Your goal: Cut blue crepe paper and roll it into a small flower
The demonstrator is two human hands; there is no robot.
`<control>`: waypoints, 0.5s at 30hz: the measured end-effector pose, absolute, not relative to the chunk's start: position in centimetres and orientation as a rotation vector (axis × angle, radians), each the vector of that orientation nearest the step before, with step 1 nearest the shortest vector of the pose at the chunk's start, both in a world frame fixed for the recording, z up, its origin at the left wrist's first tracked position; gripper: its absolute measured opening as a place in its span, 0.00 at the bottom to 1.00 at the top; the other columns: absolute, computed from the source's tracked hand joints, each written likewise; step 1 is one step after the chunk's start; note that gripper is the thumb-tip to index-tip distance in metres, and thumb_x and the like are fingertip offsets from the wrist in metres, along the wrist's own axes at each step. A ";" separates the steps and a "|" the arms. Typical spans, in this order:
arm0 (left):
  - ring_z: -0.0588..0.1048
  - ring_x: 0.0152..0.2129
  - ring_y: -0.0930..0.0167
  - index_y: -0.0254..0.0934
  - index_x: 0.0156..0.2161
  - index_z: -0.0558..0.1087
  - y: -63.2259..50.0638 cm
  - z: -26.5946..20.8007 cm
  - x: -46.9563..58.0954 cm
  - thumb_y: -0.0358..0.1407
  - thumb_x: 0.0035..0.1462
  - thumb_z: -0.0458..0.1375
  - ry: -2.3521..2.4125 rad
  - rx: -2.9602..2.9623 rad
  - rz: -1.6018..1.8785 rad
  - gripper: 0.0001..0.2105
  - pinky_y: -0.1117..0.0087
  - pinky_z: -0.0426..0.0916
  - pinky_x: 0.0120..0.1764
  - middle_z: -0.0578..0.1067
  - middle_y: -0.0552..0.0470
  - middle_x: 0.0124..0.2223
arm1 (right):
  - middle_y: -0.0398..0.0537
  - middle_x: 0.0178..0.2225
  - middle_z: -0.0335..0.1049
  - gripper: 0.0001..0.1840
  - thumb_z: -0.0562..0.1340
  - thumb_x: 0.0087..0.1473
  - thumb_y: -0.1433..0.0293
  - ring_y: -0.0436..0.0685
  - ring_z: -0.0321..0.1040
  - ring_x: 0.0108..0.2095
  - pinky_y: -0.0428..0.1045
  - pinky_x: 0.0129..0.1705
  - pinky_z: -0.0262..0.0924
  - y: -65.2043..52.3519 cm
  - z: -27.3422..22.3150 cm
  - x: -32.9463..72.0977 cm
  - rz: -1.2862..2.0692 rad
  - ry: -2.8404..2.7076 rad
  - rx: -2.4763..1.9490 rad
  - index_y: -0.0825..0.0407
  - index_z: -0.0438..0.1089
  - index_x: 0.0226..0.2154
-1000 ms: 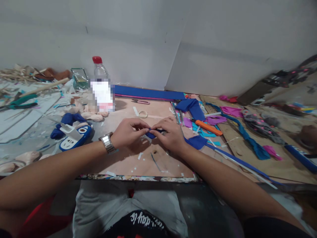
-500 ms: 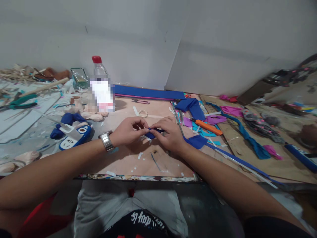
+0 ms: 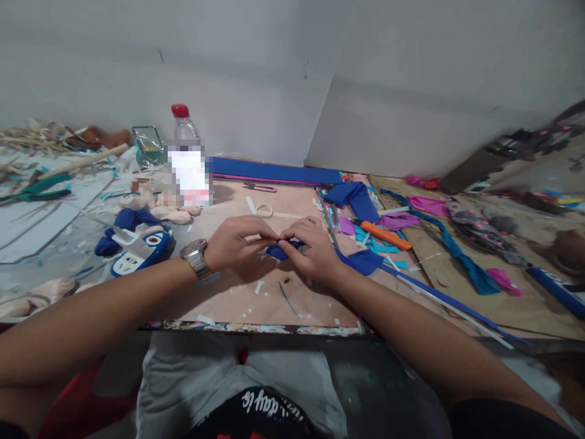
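Left fingers (image 3: 260,227), right fingers (image 3: 297,233) | both pinching blue cloth (image 3: 278,252) | beige ring (image 3: 264,215) just beyond

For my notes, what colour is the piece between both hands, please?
The piece is deep blue, seen in the head view.

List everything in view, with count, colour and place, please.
Bottle: 1, clear, back left
Pliers: 1, green, far left
Power strip: 1, blue, left
Lumps: several, beige, left
Snips: 1, pink, centre back
Ring: 1, cream, beyond hands
Cutter: 1, orange, right
Strips: several, blue, back and right
Scraps: many, mixed, throughout
Twisted strip: 1, teal, right
Held piece: 1, blue, in fingers
Watch: 1, silver, left wrist
Left hand: 1, bare, centre
Right hand: 1, bare, centre
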State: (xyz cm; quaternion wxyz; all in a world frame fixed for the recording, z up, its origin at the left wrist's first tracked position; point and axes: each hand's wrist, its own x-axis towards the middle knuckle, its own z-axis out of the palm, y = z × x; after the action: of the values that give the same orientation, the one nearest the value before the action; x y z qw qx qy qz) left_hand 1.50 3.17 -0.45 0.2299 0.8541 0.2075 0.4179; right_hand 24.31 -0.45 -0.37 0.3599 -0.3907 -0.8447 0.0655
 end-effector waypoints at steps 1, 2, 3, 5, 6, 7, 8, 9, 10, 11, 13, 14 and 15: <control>0.81 0.36 0.69 0.38 0.41 0.81 3.2 -0.5 1.5 0.39 0.67 0.62 0.581 2.357 1.148 0.08 0.68 0.73 0.42 0.84 0.47 0.39 | 0.46 0.34 0.79 0.06 0.63 0.65 0.66 0.58 0.73 0.38 0.58 0.52 0.55 -0.5 -0.4 24.3 0.170 -2.178 -1.012 0.48 0.73 0.35; 0.81 0.36 0.69 0.38 0.41 0.81 3.2 -0.5 1.5 0.39 0.67 0.62 0.591 2.363 1.145 0.08 0.68 0.73 0.43 0.84 0.48 0.39 | 0.46 0.34 0.79 0.06 0.63 0.64 0.66 0.58 0.73 0.38 0.59 0.52 0.55 -0.5 -0.4 24.3 0.170 -2.178 -1.015 0.48 0.73 0.35; 0.81 0.36 0.69 0.38 0.41 0.81 3.2 -0.5 1.4 0.39 0.67 0.62 0.603 2.370 1.140 0.08 0.69 0.73 0.43 0.84 0.48 0.39 | 0.46 0.34 0.79 0.06 0.63 0.65 0.65 0.58 0.73 0.38 0.59 0.52 0.55 -0.5 -0.3 24.3 0.169 -2.177 -1.016 0.48 0.73 0.35; 0.80 0.35 0.70 0.38 0.41 0.81 3.2 -0.6 1.4 0.39 0.67 0.62 0.634 2.391 1.115 0.08 0.69 0.72 0.42 0.84 0.49 0.38 | 0.46 0.34 0.79 0.06 0.63 0.65 0.65 0.58 0.73 0.38 0.59 0.52 0.56 -0.5 -0.3 24.3 0.166 -2.177 -1.015 0.48 0.74 0.36; 0.80 0.35 0.70 0.38 0.41 0.80 3.2 -0.6 1.5 0.39 0.67 0.61 0.652 2.405 1.101 0.08 0.69 0.71 0.41 0.83 0.49 0.38 | 0.46 0.34 0.80 0.07 0.63 0.65 0.64 0.58 0.73 0.38 0.59 0.52 0.56 -0.6 -0.3 24.3 0.166 -2.178 -1.014 0.48 0.74 0.36; 0.79 0.34 0.70 0.38 0.40 0.80 3.2 -0.7 1.5 0.39 0.68 0.61 0.669 2.420 1.089 0.08 0.69 0.71 0.40 0.83 0.49 0.37 | 0.46 0.34 0.80 0.07 0.63 0.65 0.64 0.58 0.73 0.38 0.59 0.52 0.56 -0.6 -0.2 24.3 0.168 -2.181 -1.015 0.47 0.74 0.36; 0.78 0.34 0.70 0.38 0.40 0.79 3.2 -0.8 1.5 0.39 0.68 0.60 0.682 2.435 1.078 0.09 0.69 0.70 0.40 0.82 0.49 0.36 | 0.46 0.34 0.80 0.07 0.63 0.65 0.64 0.58 0.73 0.38 0.59 0.52 0.55 -0.6 -0.2 24.3 0.171 -2.185 -1.016 0.47 0.74 0.36; 0.78 0.34 0.70 0.38 0.40 0.79 3.2 -0.8 1.5 0.39 0.68 0.59 0.690 2.451 1.069 0.09 0.69 0.70 0.40 0.81 0.50 0.36 | 0.46 0.34 0.80 0.07 0.63 0.65 0.64 0.59 0.73 0.38 0.59 0.52 0.55 -0.6 -0.2 24.2 0.172 -2.188 -1.017 0.48 0.74 0.36; 0.77 0.34 0.70 0.38 0.40 0.78 3.2 -0.9 1.6 0.39 0.69 0.59 0.695 2.469 1.064 0.09 0.69 0.69 0.40 0.81 0.50 0.36 | 0.46 0.34 0.79 0.06 0.63 0.65 0.65 0.58 0.73 0.38 0.59 0.52 0.55 -0.6 -0.2 24.2 0.172 -2.191 -1.015 0.48 0.74 0.36; 0.77 0.34 0.69 0.37 0.40 0.78 3.2 -1.0 1.6 0.38 0.69 0.58 0.700 2.489 1.059 0.09 0.69 0.69 0.40 0.81 0.50 0.36 | 0.46 0.34 0.79 0.06 0.63 0.65 0.65 0.58 0.73 0.38 0.59 0.52 0.55 -0.6 -0.2 24.2 0.169 -2.192 -1.012 0.48 0.74 0.36; 0.77 0.35 0.69 0.37 0.40 0.77 3.1 -1.0 1.7 0.37 0.70 0.56 0.709 2.528 1.049 0.09 0.68 0.69 0.41 0.80 0.49 0.37 | 0.46 0.34 0.79 0.06 0.63 0.65 0.66 0.58 0.73 0.38 0.59 0.52 0.55 -0.6 -0.3 24.2 0.155 -2.193 -1.003 0.48 0.74 0.36; 0.77 0.35 0.68 0.37 0.40 0.77 3.1 -1.0 1.7 0.37 0.70 0.55 0.712 2.546 1.043 0.09 0.68 0.68 0.41 0.80 0.49 0.37 | 0.46 0.34 0.79 0.06 0.63 0.65 0.66 0.58 0.73 0.38 0.59 0.52 0.55 -0.6 -0.3 24.2 0.148 -2.195 -0.998 0.48 0.74 0.35; 0.76 0.35 0.68 0.37 0.41 0.76 3.1 -1.0 1.7 0.37 0.71 0.55 0.713 2.562 1.038 0.10 0.68 0.68 0.42 0.80 0.49 0.37 | 0.46 0.34 0.79 0.06 0.63 0.65 0.66 0.58 0.73 0.38 0.59 0.52 0.55 -0.5 -0.4 24.2 0.142 -2.197 -0.994 0.49 0.74 0.35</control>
State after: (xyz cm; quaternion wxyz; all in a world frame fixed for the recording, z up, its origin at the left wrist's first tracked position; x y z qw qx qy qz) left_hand 1.72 3.09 -0.99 0.1430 0.8882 0.2471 0.3599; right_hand 24.21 -0.53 -0.35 0.3550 -0.3848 -0.8502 0.0550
